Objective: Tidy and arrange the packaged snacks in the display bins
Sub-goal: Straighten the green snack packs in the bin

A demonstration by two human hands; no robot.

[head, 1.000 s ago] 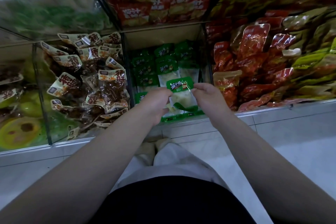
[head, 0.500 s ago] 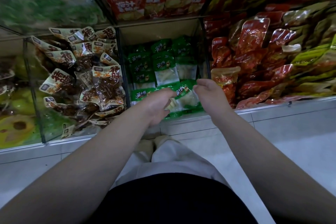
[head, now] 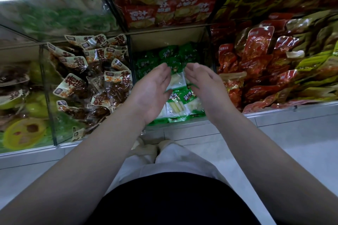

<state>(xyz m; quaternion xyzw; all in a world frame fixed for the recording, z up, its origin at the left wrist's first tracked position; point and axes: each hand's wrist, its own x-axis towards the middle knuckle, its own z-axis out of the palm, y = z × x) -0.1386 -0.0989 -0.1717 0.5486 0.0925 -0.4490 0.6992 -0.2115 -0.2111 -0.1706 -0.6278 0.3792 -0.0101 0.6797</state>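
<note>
Evidently squaring a stack. Left hand (head: 151,89) and right hand (head: 205,86), fingers straight, holding nothing, flank green packs (head: 180,97) in middle bin (head: 164,38). Risk: pressing inward could buckle the slick packs, popping front ones out onto the floor.

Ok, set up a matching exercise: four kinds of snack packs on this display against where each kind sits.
Things:
1. green packets
2. brown packets with cream labels
3. glossy red packets
4. red-and-yellow bags

Places:
A. lower row, left of centre
B. upper row, centre
C. lower row, centre
D. lower row, right of centre

Pairs: 1-C, 2-A, 3-D, 4-B
</note>
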